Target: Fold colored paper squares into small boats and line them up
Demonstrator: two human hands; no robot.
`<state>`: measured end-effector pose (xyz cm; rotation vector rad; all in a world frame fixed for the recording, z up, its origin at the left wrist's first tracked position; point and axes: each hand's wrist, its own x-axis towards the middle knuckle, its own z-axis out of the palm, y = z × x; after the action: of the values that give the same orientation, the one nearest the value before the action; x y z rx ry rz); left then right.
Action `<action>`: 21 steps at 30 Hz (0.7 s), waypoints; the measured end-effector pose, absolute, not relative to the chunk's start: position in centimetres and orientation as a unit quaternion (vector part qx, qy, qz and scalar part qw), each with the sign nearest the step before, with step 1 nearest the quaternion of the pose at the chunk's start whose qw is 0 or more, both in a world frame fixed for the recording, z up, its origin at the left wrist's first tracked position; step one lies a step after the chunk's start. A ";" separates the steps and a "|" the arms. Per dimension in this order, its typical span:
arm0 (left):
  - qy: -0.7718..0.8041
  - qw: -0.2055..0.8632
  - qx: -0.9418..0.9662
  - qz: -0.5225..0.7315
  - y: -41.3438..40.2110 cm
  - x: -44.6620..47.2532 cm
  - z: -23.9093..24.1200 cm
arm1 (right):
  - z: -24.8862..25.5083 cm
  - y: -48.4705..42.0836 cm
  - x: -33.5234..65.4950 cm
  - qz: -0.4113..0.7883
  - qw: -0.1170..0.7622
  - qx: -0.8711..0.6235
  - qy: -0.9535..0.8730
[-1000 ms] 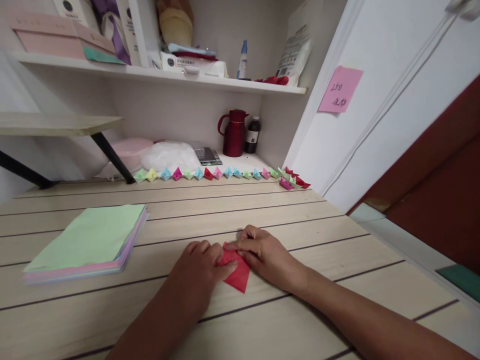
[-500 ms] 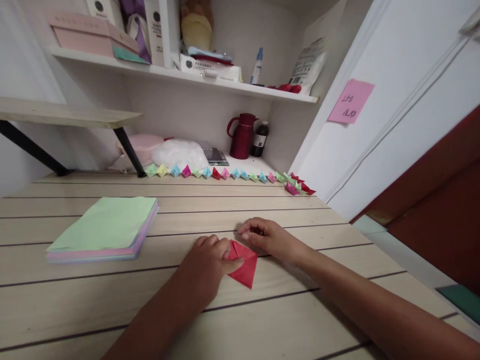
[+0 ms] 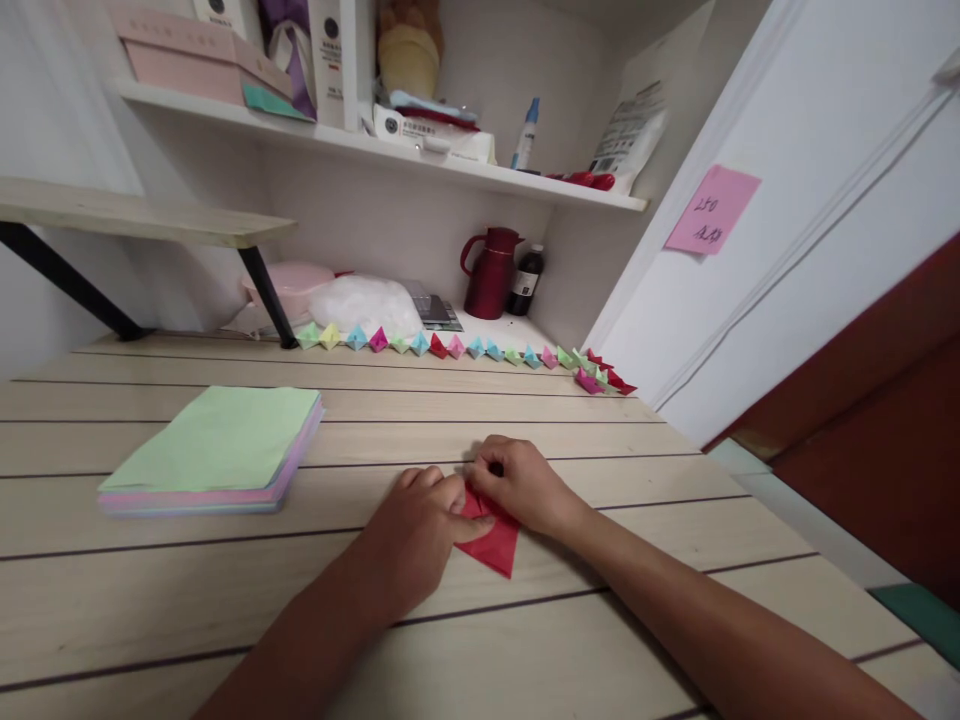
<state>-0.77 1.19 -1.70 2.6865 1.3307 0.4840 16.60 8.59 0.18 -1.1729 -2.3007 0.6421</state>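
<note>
A folded piece of red paper [image 3: 495,549] lies on the slatted wooden table [image 3: 600,640] in front of me. My left hand [image 3: 420,530] is closed on its left side, with the thumb laid across the paper and the other fingers curled. At the paper's upper edge, my right hand [image 3: 521,482] pinches with thumb and forefinger together. The two hands nearly meet there, so that upper part of the paper is largely hidden.
To the left lies a stack of coloured paper [image 3: 217,440], green on top. Several small folded paper boats [image 3: 456,347] line the table's back edge. Behind them stand a dark red jug [image 3: 491,275] and a dark bottle [image 3: 526,282]. A small raised shelf [image 3: 142,215] stands at the left.
My right hand has moved left and down onto the paper's upper edge, its fingers closing there. My left hand keeps its hold on the paper. The view has shifted slightly.
</note>
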 end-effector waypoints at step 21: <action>0.429 0.092 0.886 0.147 1.3 -0.4 -1.3 | 0.7 8.5 17.4 0.279 0.246 -0.356 -0.857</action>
<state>-0.41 1.31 -1.26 2.6326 1.2749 0.4371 17.44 8.48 0.66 -0.9724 -2.3390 0.7625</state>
